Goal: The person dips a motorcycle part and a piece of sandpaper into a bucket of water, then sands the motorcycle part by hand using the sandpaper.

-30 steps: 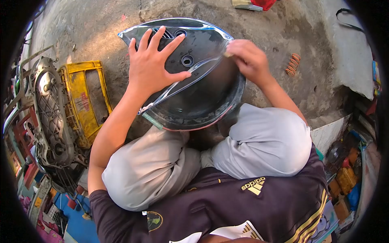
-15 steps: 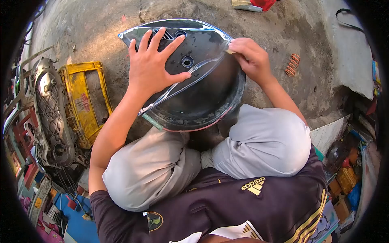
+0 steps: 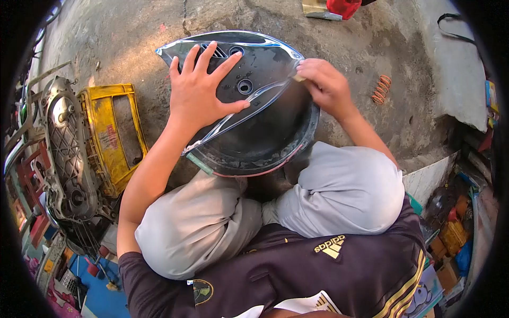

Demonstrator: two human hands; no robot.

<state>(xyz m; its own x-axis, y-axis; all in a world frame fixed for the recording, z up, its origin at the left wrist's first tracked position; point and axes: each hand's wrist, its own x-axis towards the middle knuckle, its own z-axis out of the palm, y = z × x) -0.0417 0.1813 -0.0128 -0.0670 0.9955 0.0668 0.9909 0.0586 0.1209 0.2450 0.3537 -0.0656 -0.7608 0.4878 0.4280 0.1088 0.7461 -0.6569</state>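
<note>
A leaf-shaped black panel (image 3: 265, 63) with a glossy clear rim lies over a black round basin (image 3: 275, 130) in front of my knees. Its surface has round holes and a slotted opening, and drops of water show on it. My left hand (image 3: 199, 93) rests on the panel's left part with fingers spread, the thumb reaching toward the near rim. At the panel's right tip, my right hand (image 3: 326, 85) pinches a small pale yellowish piece (image 3: 298, 78) against the rim. Most of that piece is hidden by the fingers, so its kind cannot be made out.
On the left stand a yellow crate (image 3: 108, 140) and a metal engine casing (image 3: 69, 153). An orange coil spring (image 3: 381, 89) lies on the concrete floor (image 3: 366, 47) to the right. A red item (image 3: 342, 7) is at the far edge. Assorted clutter (image 3: 453, 233) fills the lower right.
My right hand has slid slightly toward me along the panel's right tip, with the small piece still pinched. My left hand stays spread on the panel. The whole view has shifted a little.
</note>
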